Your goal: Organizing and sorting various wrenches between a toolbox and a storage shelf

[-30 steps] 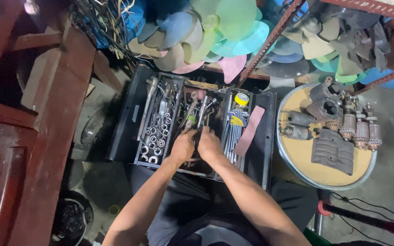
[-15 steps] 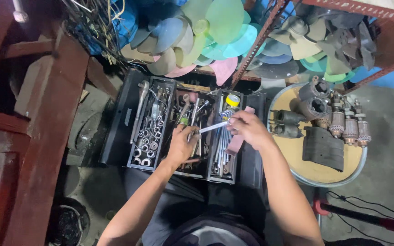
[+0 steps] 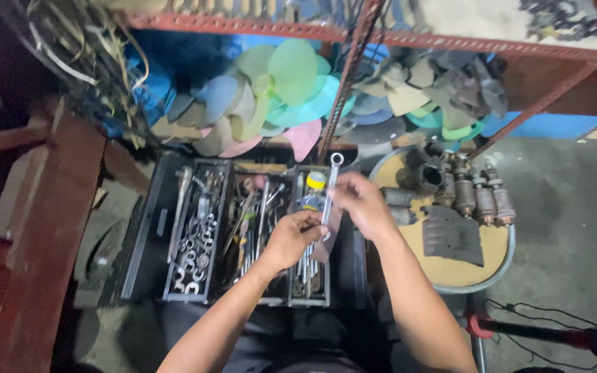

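A wrench (image 3: 330, 185) is pinched by both hands (image 3: 291, 238) (image 3: 362, 200) over the toolbox (image 3: 148, 235) — a loosened pinch risks it being dropped among the tools.

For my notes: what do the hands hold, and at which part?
A metal wrench; right hand at its middle, left hand at its lower end.

- Grey concrete floor (image 3: 575, 228), dim light.
- Red metal rack (image 3: 354, 41) across the top, slanted brace down the middle.
- Blue wall (image 3: 547, 126) behind the rack.
- Dark red wooden bench (image 3: 43, 228) on the left.
- Tangled wires (image 3: 84, 55) top left.
- Black cable (image 3: 540, 318) on the floor, lower right.
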